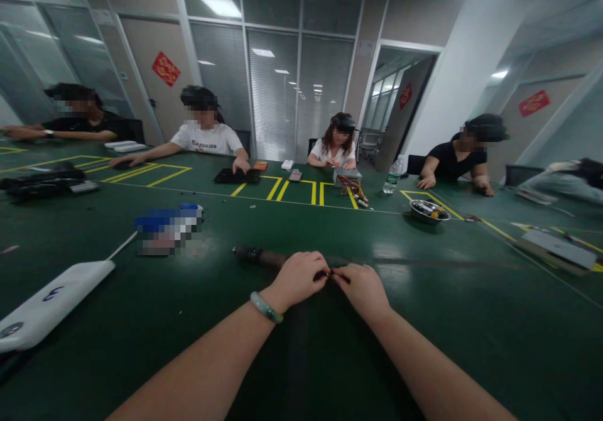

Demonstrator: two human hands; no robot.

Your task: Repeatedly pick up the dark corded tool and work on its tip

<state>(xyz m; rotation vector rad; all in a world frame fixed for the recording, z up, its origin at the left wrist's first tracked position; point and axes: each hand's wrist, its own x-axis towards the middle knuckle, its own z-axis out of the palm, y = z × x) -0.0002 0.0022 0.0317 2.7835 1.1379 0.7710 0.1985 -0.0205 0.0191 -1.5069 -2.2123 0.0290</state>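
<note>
My left hand (302, 278) and my right hand (363, 290) meet above the green table (217, 345), with fingertips almost touching. Both are closed in a pinch around something small and dark that I cannot make out. A green bangle (266, 308) circles my left wrist. Just beyond my left hand lies a dark cylindrical tool (254, 255) with a narrow metal tip pointing left; my hand partly hides the rest of it.
At the left rests a white power bank (56, 301) with a cable. A metal bowl (429, 212) of small parts and a water bottle (394, 174) stand farther right. Across the table, several people sit near a black tray (237, 176) and a metal box with wires (347, 177).
</note>
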